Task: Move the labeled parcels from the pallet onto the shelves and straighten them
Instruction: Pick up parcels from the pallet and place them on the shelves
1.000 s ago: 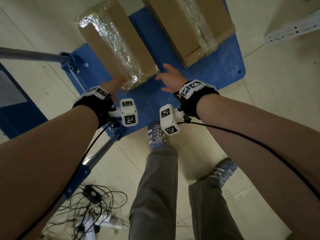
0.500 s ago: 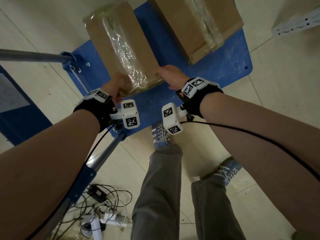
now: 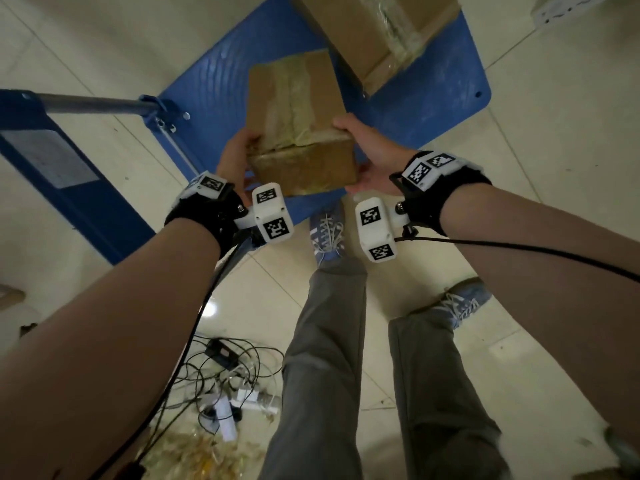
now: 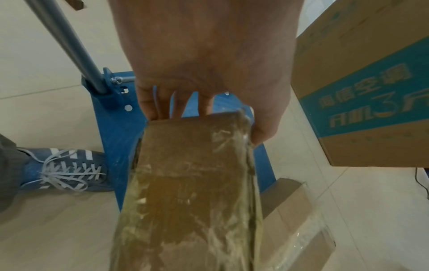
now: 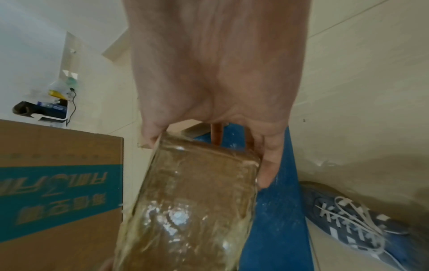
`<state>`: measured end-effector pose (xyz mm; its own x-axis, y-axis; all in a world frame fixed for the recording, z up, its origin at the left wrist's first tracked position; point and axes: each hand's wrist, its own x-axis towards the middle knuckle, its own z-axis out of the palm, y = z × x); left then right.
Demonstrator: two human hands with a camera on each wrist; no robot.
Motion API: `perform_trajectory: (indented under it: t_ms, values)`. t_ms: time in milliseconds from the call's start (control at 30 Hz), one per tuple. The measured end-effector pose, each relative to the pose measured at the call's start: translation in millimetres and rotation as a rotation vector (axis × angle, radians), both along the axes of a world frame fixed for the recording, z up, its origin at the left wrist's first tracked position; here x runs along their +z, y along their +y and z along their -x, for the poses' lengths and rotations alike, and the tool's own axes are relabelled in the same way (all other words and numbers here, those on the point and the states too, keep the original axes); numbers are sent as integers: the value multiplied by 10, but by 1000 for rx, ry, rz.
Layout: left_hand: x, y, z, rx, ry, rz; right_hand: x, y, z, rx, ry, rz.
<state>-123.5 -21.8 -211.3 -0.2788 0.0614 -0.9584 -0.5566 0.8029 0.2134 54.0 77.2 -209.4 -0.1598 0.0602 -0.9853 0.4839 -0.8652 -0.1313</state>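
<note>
While both hands (image 3: 239, 157) (image 3: 370, 150) grip one parcel (image 3: 298, 133), one second parcel (image 3: 377, 32) lies on the pallet (image 3: 450, 88).

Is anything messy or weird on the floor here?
Yes. A tangle of cables with a white power strip lies loose on the floor by the person's left leg, beside scattered yellowish scraps. It looks like a tripping spot. The held parcel just has wrinkled tape.
</note>
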Motion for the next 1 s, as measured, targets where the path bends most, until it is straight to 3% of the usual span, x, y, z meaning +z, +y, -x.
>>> perform_trajectory:
  t_ms: [267,367,633,767,833,1000]
  values:
    - [298,-56,-297,-80,-192,-52,500,-173,-749,-105,101,149]
    - [205,-92,-415,-187,-193,3,620,-264,-1035,-149,131,159]
    - [483,91,-1433,-301,-272,-93,874,-420,-2005,-275,55,115]
    - [564,174,-2011,-477,-177,-130,929,-521,-2555,-374,16,104]
    - [612,215,-2271,-549,-106,-59,927,-598,-2803,-428,-3,103]
    - [650,305,-2769,-577,-315,-43,860,-852,-3366,-561,-4,129]
